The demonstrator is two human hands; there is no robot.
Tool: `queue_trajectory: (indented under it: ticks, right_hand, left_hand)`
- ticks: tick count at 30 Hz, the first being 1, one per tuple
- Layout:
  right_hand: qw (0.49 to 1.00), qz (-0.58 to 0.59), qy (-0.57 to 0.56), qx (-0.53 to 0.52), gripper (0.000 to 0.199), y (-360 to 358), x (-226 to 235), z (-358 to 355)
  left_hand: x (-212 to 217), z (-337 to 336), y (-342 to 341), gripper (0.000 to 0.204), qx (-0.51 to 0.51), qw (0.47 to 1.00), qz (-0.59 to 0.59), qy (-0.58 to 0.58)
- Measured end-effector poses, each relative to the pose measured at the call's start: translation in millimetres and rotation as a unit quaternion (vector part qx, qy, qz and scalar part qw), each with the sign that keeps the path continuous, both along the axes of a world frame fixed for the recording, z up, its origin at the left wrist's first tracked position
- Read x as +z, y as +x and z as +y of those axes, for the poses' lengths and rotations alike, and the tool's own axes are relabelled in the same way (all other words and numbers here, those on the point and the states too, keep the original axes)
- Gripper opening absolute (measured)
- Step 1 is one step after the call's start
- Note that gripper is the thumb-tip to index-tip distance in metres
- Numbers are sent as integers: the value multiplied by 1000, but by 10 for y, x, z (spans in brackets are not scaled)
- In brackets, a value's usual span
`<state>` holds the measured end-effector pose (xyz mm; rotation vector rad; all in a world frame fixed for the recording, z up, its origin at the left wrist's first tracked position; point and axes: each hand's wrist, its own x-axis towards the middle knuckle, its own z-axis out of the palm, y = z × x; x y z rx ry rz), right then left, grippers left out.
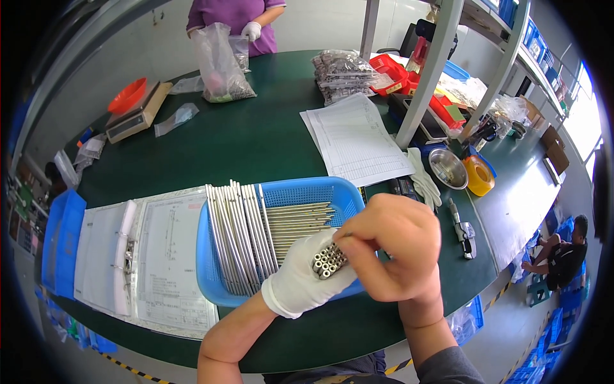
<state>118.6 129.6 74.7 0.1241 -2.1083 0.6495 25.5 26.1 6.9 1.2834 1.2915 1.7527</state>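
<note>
Gloved left hand [304,274]: wraps a bundle of silver metal tubes [327,262] over the blue basket's near right part, probably to keep the hollow ends level.
Bare right hand [400,249]: thumb and forefinger pinched narrow at the bundle; what lies between them, I cannot tell.
Blue plastic mesh basket [204,269]: one, holding two groups of long silver metal rods [238,237], set crosswise, perhaps for separation.
Tube ends: more than ten; rods too packed to count.
Open white binder [169,256]: one, left of the basket.
</note>
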Motion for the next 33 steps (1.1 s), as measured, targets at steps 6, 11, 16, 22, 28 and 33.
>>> queue_trajectory:
  ticks: [6, 11, 16, 22, 28, 33]
  right_hand:
    - [1000, 7, -13, -13, 8, -18, -38, 51]
    - [1000, 0, -12, -3, 8, -29, -42, 44]
    - [1000, -19, 10, 4, 8, -3, -24, 37]
    - [998, -56, -29, 23, 12, 58, 12, 58]
    - [996, -24, -65, 59, 14, 28, 5, 64]
    - [994, 9, -89, 64, 12, 7, 19, 5]
  left_hand:
    - [41, -5, 8, 21, -12, 1000, 9, -24]
    - [40, -7, 14, 19, -15, 1000, -20, -7]
    - [20, 4, 2, 21, -25, 1000, -15, -2]
    - [89, -21, 19, 23, -18, 999, 25, -16]
    - [66, -5, 30, 24, -14, 1000, -16, 5]
    - [85, -10, 4, 23, -16, 1000, 19, 0]
